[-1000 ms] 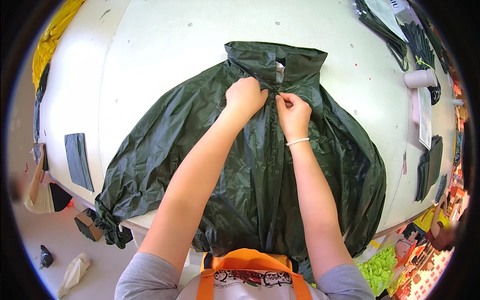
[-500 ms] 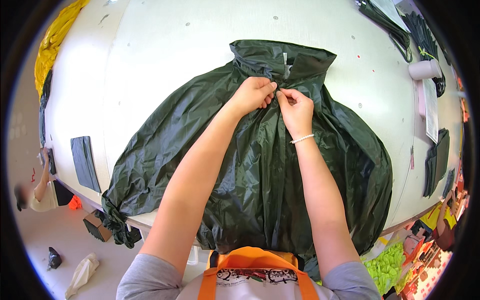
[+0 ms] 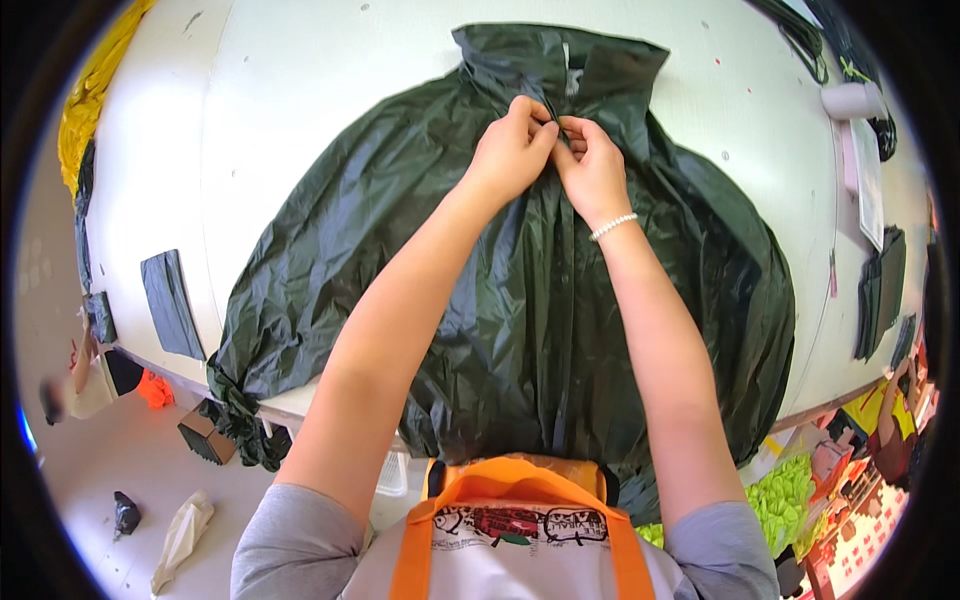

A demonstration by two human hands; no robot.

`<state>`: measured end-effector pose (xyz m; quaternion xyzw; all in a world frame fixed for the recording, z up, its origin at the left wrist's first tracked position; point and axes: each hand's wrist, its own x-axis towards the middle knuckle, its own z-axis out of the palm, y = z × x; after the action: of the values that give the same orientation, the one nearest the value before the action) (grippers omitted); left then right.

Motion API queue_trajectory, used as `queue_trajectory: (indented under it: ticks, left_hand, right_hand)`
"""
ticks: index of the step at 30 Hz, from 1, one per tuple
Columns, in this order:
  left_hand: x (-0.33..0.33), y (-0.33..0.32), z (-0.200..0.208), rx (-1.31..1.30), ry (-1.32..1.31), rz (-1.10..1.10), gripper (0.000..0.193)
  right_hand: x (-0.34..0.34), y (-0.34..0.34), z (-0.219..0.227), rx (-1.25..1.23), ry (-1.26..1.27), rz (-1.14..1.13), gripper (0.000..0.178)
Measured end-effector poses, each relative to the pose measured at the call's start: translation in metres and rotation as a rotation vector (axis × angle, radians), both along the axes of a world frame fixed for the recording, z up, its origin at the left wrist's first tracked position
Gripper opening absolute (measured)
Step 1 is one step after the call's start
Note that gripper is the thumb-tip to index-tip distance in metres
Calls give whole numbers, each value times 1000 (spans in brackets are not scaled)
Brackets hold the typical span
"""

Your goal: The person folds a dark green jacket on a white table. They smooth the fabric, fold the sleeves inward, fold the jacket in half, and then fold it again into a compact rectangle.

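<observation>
Dark green plastic raincoat lies spread flat on white worktable. Left hand and right hand pinch its front closure below the collar; align both edges squarely before pressing.

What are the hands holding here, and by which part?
Both the left hand and the right hand pinch the dark green raincoat at its front opening, just below the collar, fingers meeting at the centre seam.
</observation>
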<state>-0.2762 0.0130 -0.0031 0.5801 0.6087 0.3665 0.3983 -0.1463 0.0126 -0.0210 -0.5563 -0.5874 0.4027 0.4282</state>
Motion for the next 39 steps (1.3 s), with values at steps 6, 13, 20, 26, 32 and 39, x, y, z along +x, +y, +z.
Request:
queue_trajectory:
  ticks: [6,13,20,26,32,39]
  left_hand:
    - [23,-128,38,-287,570,-4,42]
    - [22,-143,21,-318,202,-119,37]
    - [22,-147,25,-497,-394,-49,28]
    - [23,-155,22,-497,-437,-7,25]
    - [38,-245,68,-161,381,11,76]
    - [-43,-391,28,-387,987,-18,85]
  right_hand:
    - [42,-147,33,-209,-245,69,17]
    - [37,-169,22,-91,-32,-143,12]
    - [31,-168,31,-242,222,-107,13]
    - [31,-166,41,-161,44,-40,11]
    - [55,-187,50,45,-225,-6,21]
    - [215,-338,30,-216,-1149,-58,64]
